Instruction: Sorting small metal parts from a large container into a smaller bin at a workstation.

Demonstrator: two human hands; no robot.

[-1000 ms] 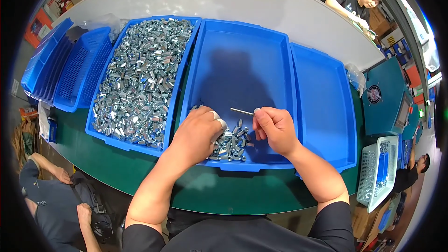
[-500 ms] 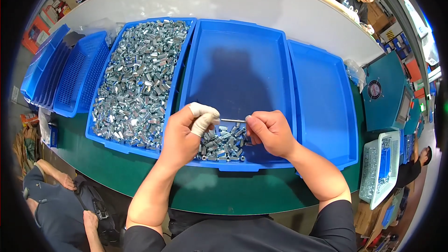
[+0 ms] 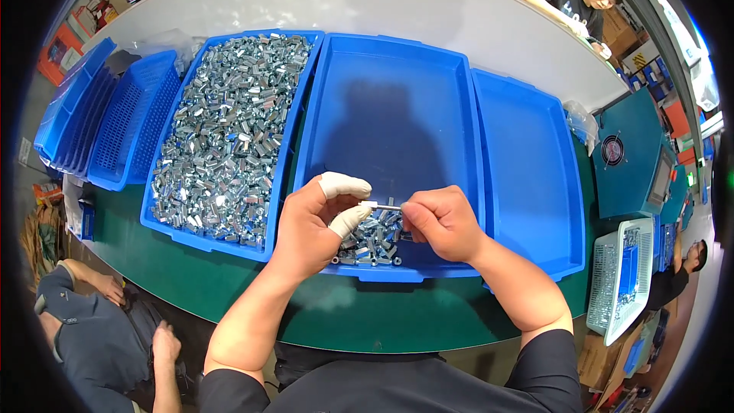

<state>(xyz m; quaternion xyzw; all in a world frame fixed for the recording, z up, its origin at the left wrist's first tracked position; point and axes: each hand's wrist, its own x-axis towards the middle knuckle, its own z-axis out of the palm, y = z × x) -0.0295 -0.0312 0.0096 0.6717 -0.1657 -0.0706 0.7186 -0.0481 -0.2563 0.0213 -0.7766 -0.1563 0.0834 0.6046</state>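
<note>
My right hand (image 3: 443, 222) pinches a thin metal rod (image 3: 388, 207) that points left across the middle blue tray (image 3: 397, 50). A small bright piece sits at the rod's left end, too small to make out clearly. My left hand (image 3: 310, 226) is around that end, thumb and forefinger apart, both in white coverings. Its thumb tip is close to the piece; whether they touch I cannot tell. Below both hands, a pile of silvery hexagonal long nuts (image 3: 371, 245) lies in the tray's near part.
A left blue tray (image 3: 164, 222) is full of similar nuts (image 3: 229, 122). Beside it stand blue baskets (image 3: 130, 122). To the right are another blue tray (image 3: 527, 160), a green machine (image 3: 634, 153) and a pale basket (image 3: 621, 283). Co-workers are at the lower left, upper right and far right.
My left thumb and forefinger have parted from their closed grip at the rod's left end. The rod has dropped slightly. The lower-left person's hands have moved.
</note>
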